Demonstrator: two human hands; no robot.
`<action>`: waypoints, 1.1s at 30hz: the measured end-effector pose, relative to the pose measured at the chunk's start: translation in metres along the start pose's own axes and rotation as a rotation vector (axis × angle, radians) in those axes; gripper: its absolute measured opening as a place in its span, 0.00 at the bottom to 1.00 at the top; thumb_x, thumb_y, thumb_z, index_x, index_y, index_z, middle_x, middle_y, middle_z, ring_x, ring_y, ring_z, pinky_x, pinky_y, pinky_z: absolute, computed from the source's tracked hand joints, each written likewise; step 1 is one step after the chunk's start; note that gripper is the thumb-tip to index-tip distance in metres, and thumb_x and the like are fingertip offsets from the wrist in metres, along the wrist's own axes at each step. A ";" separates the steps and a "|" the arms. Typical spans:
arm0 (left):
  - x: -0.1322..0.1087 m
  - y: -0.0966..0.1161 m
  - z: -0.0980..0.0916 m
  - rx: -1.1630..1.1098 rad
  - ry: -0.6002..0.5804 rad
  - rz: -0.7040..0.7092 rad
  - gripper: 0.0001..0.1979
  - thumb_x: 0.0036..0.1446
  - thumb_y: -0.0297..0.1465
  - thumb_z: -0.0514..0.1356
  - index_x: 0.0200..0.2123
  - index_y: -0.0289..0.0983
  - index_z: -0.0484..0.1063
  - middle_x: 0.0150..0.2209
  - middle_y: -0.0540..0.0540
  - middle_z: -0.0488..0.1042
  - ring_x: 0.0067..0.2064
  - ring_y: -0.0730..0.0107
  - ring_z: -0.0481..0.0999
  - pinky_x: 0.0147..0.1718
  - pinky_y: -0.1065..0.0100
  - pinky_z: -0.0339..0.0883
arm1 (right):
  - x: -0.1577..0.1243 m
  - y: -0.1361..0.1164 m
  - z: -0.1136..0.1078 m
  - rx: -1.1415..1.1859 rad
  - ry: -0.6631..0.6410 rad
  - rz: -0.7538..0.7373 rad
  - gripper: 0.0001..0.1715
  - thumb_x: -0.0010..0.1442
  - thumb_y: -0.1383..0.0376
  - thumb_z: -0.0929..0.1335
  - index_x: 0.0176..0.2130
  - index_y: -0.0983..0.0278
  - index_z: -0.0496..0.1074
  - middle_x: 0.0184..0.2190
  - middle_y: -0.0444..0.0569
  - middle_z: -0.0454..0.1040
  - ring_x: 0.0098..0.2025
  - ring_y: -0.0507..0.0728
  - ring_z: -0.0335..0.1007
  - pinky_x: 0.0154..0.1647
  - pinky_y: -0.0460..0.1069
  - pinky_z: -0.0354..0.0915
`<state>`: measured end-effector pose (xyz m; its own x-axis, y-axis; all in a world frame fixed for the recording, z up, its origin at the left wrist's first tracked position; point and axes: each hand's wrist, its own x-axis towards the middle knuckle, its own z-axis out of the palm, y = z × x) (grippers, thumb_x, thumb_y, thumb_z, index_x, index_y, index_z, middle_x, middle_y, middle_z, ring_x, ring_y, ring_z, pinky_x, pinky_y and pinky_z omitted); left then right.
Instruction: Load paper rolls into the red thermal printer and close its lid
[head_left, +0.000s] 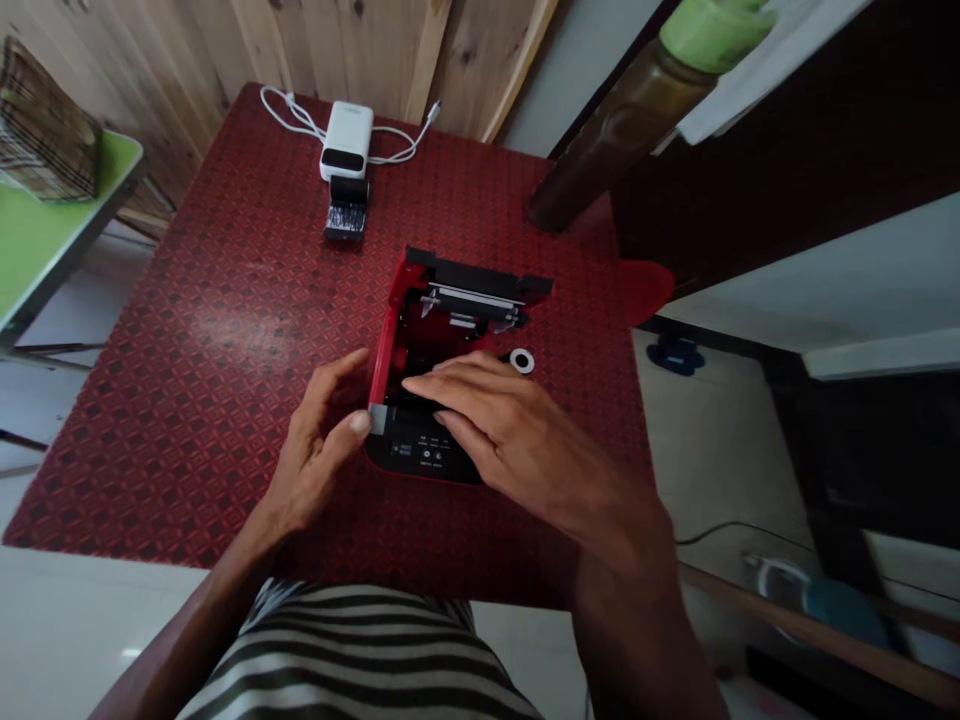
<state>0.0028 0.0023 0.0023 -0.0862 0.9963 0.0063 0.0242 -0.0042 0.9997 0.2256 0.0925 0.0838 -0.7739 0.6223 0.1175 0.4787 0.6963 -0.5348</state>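
Note:
A red and black printer-like device (386, 345) stands on the table with its black-edged lid (480, 275) raised. Small buttons and printed markings show on its black front panel (427, 455). My right hand (510, 430) reaches over the open compartment, fingers stretched out and dipping inside; its palm side and whatever lies under it are hidden. At the device's left front corner, my left hand (319, 435) is open, thumb beside the grey corner patch and fingers along the red side wall. A white ring with a dark centre (522, 361) shows just beyond my right hand.
Toward the back of the red patterned table (202, 400) lie a white power bank-like box (348, 140) with white cables and a small black roll (348, 205). A tall brown bottle with a green cap (615, 135) stands at the back right. A green table (45, 235) is at left.

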 end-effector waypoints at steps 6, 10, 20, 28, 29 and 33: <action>0.059 0.036 0.008 0.144 0.140 0.237 0.32 0.76 0.61 0.61 0.70 0.48 0.77 0.70 0.41 0.78 0.72 0.41 0.77 0.69 0.41 0.75 | -0.007 -0.010 0.013 -0.142 0.233 0.020 0.16 0.78 0.77 0.69 0.43 0.61 0.83 0.41 0.50 0.85 0.45 0.60 0.80 0.52 0.56 0.78; 0.091 0.056 0.018 0.163 0.169 0.268 0.30 0.76 0.62 0.61 0.57 0.44 0.84 0.53 0.45 0.84 0.58 0.50 0.82 0.61 0.44 0.79 | -0.023 -0.023 0.023 -0.241 0.373 0.019 0.14 0.77 0.78 0.68 0.45 0.63 0.81 0.45 0.54 0.87 0.45 0.60 0.81 0.52 0.56 0.78; 0.035 0.021 0.013 0.024 0.177 0.034 0.29 0.66 0.46 0.76 0.65 0.46 0.76 0.71 0.40 0.77 0.74 0.43 0.77 0.73 0.40 0.74 | -0.049 -0.033 0.054 -0.428 0.575 0.022 0.13 0.74 0.77 0.74 0.50 0.60 0.77 0.49 0.55 0.91 0.50 0.62 0.87 0.52 0.56 0.80; 0.023 0.017 0.015 -0.160 0.069 -0.171 0.32 0.66 0.45 0.75 0.69 0.41 0.78 0.70 0.38 0.82 0.72 0.44 0.81 0.73 0.47 0.75 | -0.048 -0.031 0.060 -0.291 0.584 0.110 0.04 0.79 0.69 0.72 0.50 0.60 0.74 0.57 0.56 0.91 0.62 0.63 0.88 0.66 0.58 0.78; 0.024 0.018 0.015 -0.155 0.070 -0.166 0.32 0.66 0.44 0.75 0.69 0.41 0.78 0.69 0.39 0.82 0.71 0.44 0.82 0.71 0.48 0.77 | -0.048 -0.032 0.060 -0.285 0.570 0.119 0.03 0.79 0.68 0.72 0.50 0.60 0.74 0.57 0.56 0.90 0.62 0.63 0.88 0.66 0.58 0.78; 0.024 0.016 0.016 -0.131 0.089 -0.158 0.31 0.68 0.43 0.74 0.70 0.41 0.78 0.70 0.39 0.82 0.69 0.47 0.84 0.65 0.52 0.81 | -0.049 -0.034 0.060 -0.255 0.538 0.139 0.01 0.81 0.65 0.71 0.51 0.61 0.75 0.58 0.57 0.90 0.64 0.63 0.88 0.67 0.58 0.77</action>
<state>0.0168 0.0274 0.0180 -0.1667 0.9738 -0.1547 -0.1259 0.1346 0.9829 0.2224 0.0170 0.0464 -0.4109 0.7603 0.5031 0.6955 0.6181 -0.3662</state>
